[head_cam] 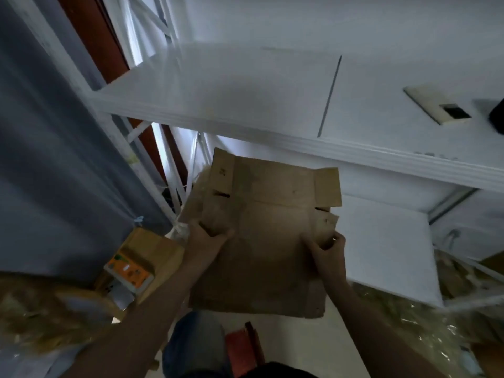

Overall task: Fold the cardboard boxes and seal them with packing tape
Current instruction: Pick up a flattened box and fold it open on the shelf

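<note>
A flattened brown cardboard box point(267, 241) hangs in front of me below the edge of the white table point(245, 85), its end flaps spread out at the far side. My left hand point(207, 240) grips its left edge, fingers curled round a side flap. My right hand point(327, 248) grips the right edge, fingers curled over another flap. Both forearms reach up from the bottom of the view. No packing tape is visible.
A pale phone-like slab point(436, 106) lies on the table at the right. A grey curtain point(54, 159) hangs at the left, with stacked boxes and an orange-labelled device point(128, 272) under it. Crinkled clear plastic point(409, 323) covers the floor at lower right.
</note>
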`<state>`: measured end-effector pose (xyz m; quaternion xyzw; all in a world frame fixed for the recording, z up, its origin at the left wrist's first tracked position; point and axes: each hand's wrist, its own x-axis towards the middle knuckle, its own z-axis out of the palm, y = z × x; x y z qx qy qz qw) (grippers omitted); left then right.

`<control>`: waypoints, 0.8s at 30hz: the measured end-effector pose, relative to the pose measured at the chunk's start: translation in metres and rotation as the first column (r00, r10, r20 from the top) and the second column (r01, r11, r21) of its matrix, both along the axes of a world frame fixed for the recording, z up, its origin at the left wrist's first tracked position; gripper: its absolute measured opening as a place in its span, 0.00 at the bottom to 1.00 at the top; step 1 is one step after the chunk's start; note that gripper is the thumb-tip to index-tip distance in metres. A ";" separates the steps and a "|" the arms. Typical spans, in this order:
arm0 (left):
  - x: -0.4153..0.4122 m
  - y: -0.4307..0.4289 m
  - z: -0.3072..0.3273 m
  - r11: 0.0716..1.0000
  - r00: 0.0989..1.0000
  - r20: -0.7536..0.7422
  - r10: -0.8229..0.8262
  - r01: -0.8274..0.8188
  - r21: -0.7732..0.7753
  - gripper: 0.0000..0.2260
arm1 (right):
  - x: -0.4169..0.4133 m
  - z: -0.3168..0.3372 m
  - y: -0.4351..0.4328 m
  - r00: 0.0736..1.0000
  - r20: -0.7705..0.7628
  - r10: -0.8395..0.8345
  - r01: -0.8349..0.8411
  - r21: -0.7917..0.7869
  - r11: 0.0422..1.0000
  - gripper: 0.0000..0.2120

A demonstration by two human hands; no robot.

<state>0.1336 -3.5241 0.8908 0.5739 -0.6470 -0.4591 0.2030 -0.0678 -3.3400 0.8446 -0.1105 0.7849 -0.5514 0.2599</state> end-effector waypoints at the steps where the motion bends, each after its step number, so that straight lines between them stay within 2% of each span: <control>1: -0.010 -0.015 -0.009 0.999 0.999 -0.010 -0.039 0.040 0.033 0.40 | -0.004 -0.007 -0.009 0.999 0.002 -0.038 0.038 0.017 0.999 0.36; 6: -0.058 -0.106 -0.053 0.955 0.965 -0.041 -0.260 0.263 0.134 0.30 | -0.015 -0.033 -0.067 0.975 0.002 -0.221 0.220 0.088 0.971 0.40; 12: -0.091 -0.180 -0.084 0.888 0.903 -0.041 -0.428 0.428 0.170 0.28 | -0.014 -0.044 -0.115 0.904 -0.017 -0.427 0.423 0.184 0.887 0.40; 14: -0.096 -0.192 -0.087 0.858 0.882 -0.030 -0.470 0.465 0.216 0.29 | -0.013 -0.045 -0.121 0.896 0.006 -0.445 0.436 0.186 0.881 0.40; 18: -0.108 -0.199 -0.099 0.858 0.875 0.033 -0.484 0.466 0.216 0.33 | -0.021 -0.053 -0.127 0.884 0.024 -0.466 0.453 0.195 0.870 0.41; 22: -0.129 -0.194 -0.126 0.858 0.885 -0.003 -0.466 0.452 0.245 0.27 | -0.049 -0.078 -0.130 0.906 0.014 -0.423 0.409 0.221 0.885 0.41; 24: -0.143 -0.191 -0.147 0.873 0.900 -0.027 -0.435 0.429 0.232 0.30 | -0.070 -0.096 -0.130 0.926 0.005 -0.377 0.367 0.223 0.903 0.40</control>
